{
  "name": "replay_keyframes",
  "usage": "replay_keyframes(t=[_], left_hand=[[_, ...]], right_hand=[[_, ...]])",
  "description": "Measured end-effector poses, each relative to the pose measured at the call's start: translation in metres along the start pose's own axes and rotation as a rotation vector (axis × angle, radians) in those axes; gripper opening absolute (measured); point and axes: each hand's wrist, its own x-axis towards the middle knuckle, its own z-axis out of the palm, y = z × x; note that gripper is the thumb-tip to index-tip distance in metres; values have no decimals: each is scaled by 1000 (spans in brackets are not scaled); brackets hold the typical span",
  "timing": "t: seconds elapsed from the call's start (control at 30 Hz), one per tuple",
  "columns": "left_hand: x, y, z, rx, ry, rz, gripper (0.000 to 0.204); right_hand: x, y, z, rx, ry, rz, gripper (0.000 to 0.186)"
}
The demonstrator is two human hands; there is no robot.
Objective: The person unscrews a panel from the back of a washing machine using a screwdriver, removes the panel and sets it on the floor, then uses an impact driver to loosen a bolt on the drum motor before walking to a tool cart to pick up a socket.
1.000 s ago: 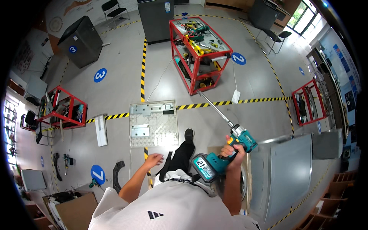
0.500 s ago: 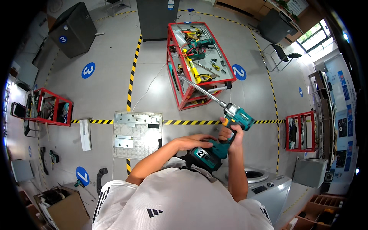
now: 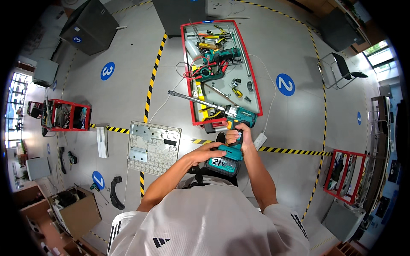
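My right hand [image 3: 239, 135] grips the handle of a teal cordless power tool [image 3: 242, 116], which has a long silver shaft [image 3: 196, 100] pointing left over the red cart's top. My left hand [image 3: 204, 153] rests with bent fingers on the tool's base, beside the teal and black battery [image 3: 220, 166]. The cart's red-rimmed top [image 3: 253, 79] holds pliers, another teal tool [image 3: 226, 54], red cables, a yellow level and several small fittings. On the floor left of my hands lies a translucent board [image 3: 151, 149] with metal plates.
Dark appliances [image 3: 87, 25] stand beyond the cart. Smaller red carts [image 3: 68, 102] [image 3: 346, 155] are at both sides, a chair [image 3: 341, 68] at the right. A white strip [image 3: 102, 143], power strip [image 3: 260, 141], cardboard box [image 3: 81, 209] and striped tape [image 3: 294, 151] are on the floor.
My left hand has risen from beside my leg onto the tool's base. The view has moved closer to the red cart, and the tool's shaft now points further left, over its top.
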Motion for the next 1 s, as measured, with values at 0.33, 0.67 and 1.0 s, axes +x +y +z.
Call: replay_keyframes(t=[0.33, 0.67, 1.0], left_hand=[[82, 15, 1, -47, 168, -52, 46], [102, 19, 1, -103, 265, -57, 45], [108, 29, -5, -141, 296, -35, 47]], right_hand=[[32, -87, -33, 155, 15, 203, 52], [48, -106, -46, 130, 63, 288, 52], [42, -105, 10, -1030, 825, 135, 56]])
